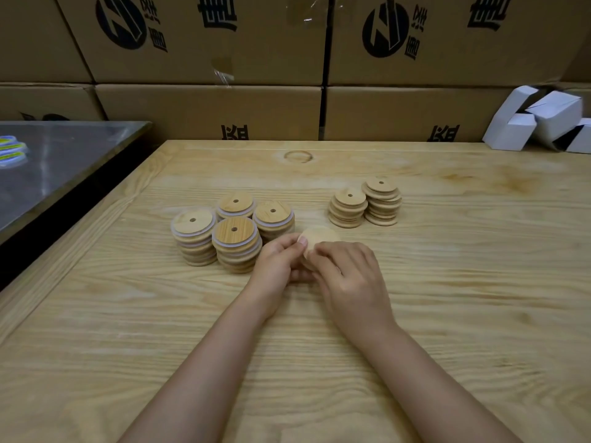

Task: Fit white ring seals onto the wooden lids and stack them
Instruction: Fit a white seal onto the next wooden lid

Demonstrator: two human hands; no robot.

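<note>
A round wooden lid (319, 236) is held tilted just above the table's middle. My left hand (278, 260) pinches its left edge, thumb on top. My right hand (348, 279) grips its near right side, fingers curled over it. Whether a ring seal is on this lid is hidden by my fingers. To the left stand several stacks of lids with white ring seals (235, 243). To the right, two stacks of bare wooden lids (380, 203) stand side by side.
The wooden table (447, 298) runs wide around my hands. Cardboard boxes (208, 110) wall off the back. White folded cartons (540, 119) lie at the back right. A metal table (60, 167) with tape rolls (11, 150) sits to the left.
</note>
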